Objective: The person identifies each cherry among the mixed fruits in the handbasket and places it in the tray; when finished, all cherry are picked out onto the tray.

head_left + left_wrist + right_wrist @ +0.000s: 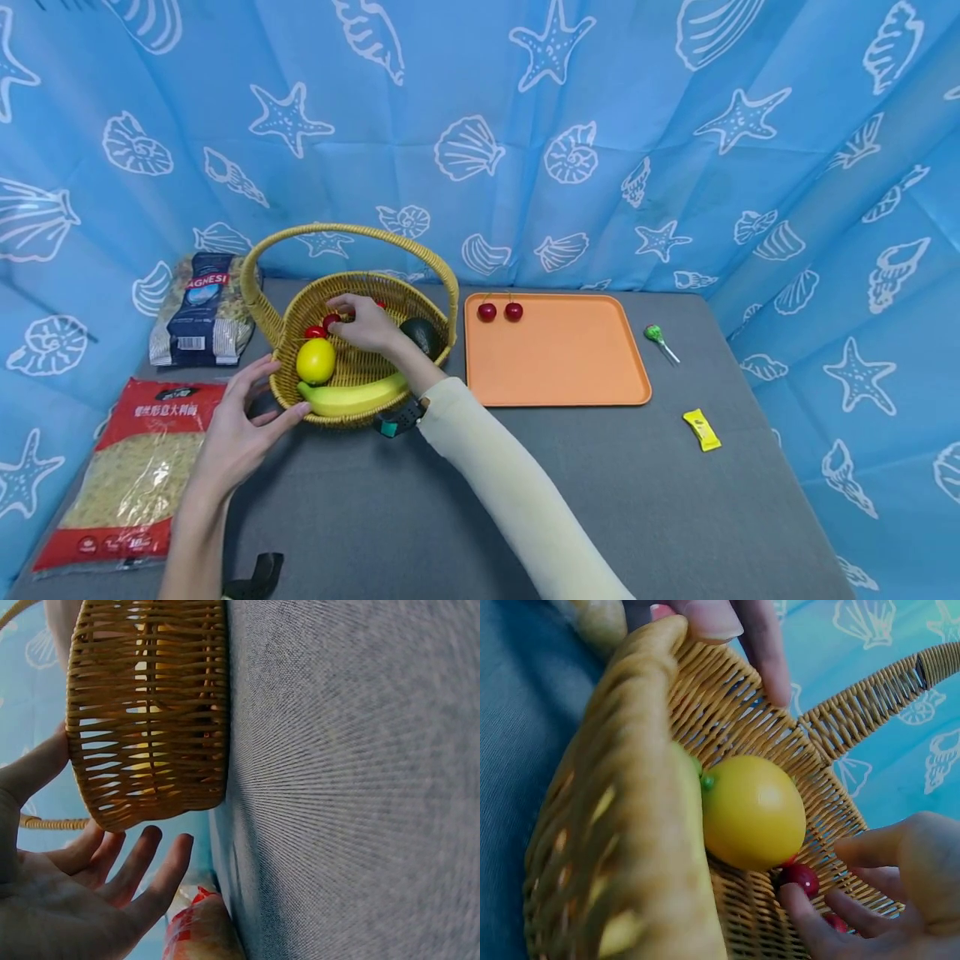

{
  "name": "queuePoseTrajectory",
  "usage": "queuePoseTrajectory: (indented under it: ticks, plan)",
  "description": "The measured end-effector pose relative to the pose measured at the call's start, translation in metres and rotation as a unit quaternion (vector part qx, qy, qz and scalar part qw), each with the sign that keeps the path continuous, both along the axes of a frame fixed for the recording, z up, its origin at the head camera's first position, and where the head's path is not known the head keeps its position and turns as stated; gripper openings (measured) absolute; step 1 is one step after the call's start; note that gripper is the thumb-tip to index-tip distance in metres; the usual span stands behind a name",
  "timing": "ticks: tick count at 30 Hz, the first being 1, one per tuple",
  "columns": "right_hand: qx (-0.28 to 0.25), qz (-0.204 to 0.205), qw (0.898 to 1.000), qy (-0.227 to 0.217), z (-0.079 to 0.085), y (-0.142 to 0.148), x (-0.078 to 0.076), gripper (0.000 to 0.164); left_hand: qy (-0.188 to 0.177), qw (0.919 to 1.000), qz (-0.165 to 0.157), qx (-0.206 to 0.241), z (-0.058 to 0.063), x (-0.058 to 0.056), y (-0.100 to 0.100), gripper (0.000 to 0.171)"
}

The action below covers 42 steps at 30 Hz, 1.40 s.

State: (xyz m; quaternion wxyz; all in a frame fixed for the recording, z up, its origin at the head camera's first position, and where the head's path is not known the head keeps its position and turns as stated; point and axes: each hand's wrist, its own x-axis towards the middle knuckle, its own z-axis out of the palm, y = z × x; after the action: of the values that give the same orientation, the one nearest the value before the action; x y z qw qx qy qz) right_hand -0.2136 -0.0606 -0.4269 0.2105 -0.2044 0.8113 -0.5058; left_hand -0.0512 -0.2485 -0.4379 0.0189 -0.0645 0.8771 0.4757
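A wicker basket (pixel 360 279) with a tall handle stands at the left of the table. In it lie a lemon (pixel 316 361), a banana (pixel 352 397), an avocado (pixel 422 336) and several red cherries (pixel 315 332). My left hand (pixel 242 421) holds the basket's near left rim, thumb toward the front and fingers on the left side. Inside the basket, my right hand (pixel 366 323) reaches down by the cherries. In the right wrist view a fingertip is against a dark cherry (pixel 800 879), with the thumb apart from it; another cherry (pixel 835 922) is partly hidden by the fingers.
Right of the basket lies an orange tray (pixel 555 358) holding two cherries (pixel 513 312). Further right are a green lollipop (pixel 655 334) and a yellow wrapped candy (pixel 701 430). Two pasta bags, one blue (pixel 202 308) and one red (pixel 142 467), lie at the left.
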Motion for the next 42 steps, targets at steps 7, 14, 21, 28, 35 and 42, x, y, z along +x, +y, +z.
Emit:
queuePoseTrajectory:
  ticks: [7, 14, 21, 28, 35, 42]
  plan:
    - [-0.027, -0.023, 0.998, -0.055, -0.007, -0.013, 0.002, 0.049, -0.001, 1.0, 0.003, -0.001, -0.001, -0.001, 0.0, 0.084]
    - [-0.005, -0.031, 0.998, -0.058, -0.01, -0.016, 0.007, 0.048, -0.007, 1.0, 0.001, 0.002, -0.002, 0.0, -0.001, 0.085]
    - [0.0, -0.093, 0.995, -0.02, -0.004, -0.011, 0.015, 0.038, 0.002, 1.0, 0.002, -0.004, -0.003, 0.0, -0.001, 0.085]
    - [-0.082, -0.076, 0.994, -0.005, 0.015, 0.014, 0.026, 0.038, 0.007, 1.0, -0.001, -0.002, -0.002, 0.0, -0.002, 0.085]
    - [-0.122, -0.027, 0.992, 0.016, 0.032, 0.053, 0.052, 0.037, 0.007, 1.0, 0.0, -0.002, -0.002, 0.0, -0.001, 0.085]
    - [-0.153, -0.014, 0.984, 0.089, 0.036, 0.105, 0.086, 0.037, 0.007, 1.0, 0.001, 0.0, -0.003, -0.001, -0.001, 0.086]
